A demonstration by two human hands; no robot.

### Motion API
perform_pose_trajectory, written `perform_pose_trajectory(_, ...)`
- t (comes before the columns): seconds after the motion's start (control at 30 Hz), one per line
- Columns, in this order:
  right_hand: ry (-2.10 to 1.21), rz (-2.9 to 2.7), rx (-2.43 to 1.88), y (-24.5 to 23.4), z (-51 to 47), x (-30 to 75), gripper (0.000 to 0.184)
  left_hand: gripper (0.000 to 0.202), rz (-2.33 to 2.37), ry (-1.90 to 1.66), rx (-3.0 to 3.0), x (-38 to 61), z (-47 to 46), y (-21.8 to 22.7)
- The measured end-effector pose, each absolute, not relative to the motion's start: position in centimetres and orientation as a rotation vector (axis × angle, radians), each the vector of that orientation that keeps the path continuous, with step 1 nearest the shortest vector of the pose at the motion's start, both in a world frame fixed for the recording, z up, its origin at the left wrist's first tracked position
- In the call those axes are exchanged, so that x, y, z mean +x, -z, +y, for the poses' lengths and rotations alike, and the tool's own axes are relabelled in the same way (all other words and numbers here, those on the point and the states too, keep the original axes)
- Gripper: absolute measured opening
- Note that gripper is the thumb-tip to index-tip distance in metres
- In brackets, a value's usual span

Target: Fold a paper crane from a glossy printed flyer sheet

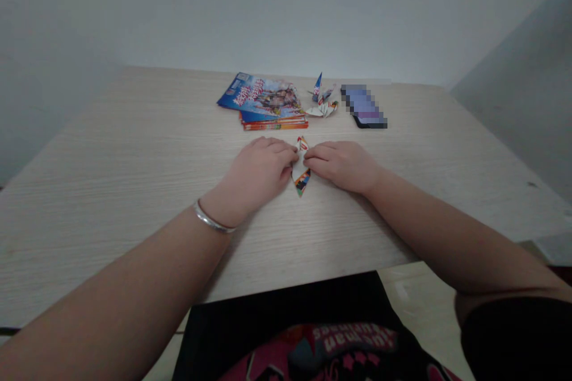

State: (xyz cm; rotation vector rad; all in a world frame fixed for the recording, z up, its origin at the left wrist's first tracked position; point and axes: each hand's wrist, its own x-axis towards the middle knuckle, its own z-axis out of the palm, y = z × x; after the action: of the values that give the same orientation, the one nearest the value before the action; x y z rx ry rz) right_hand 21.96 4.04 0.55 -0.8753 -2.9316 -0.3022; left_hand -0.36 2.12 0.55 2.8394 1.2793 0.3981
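A small folded piece of printed paper [301,174], narrow and diamond-shaped, lies on the table between my hands. My left hand [263,165] grips its left edge with fingers bent together; a silver bangle circles that wrist. From the other side, my right hand [342,164] presses its closed fingertips on the right edge. White shows in the middle of the paper, with coloured print at both pointed ends. The undersides of my fingers are hidden.
Beyond my hands, a stack of printed leaflets [263,98] lies at the back of the pale wooden table [134,149]. Folded paper cranes [322,108] stand beside it. Further right lies a phone [364,107]. A wall [286,12] borders the far edge.
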Motion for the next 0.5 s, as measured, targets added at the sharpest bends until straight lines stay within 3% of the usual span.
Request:
perform_pose_trajectory(0.27, -0.135, -2.643, -0.984, 0.5, 5.5, 22.1, 0.012, 0.027, 1.384, -0.380, 2.804, 0.2, 1.5, -1.0)
perform_pose_trajectory(0.5, -0.154, -2.583, -1.016, 0.5, 4.8, 22.1, 0.013, 0.028, 1.346, -0.379, 2.813, 0.0, 1.6, -1.1)
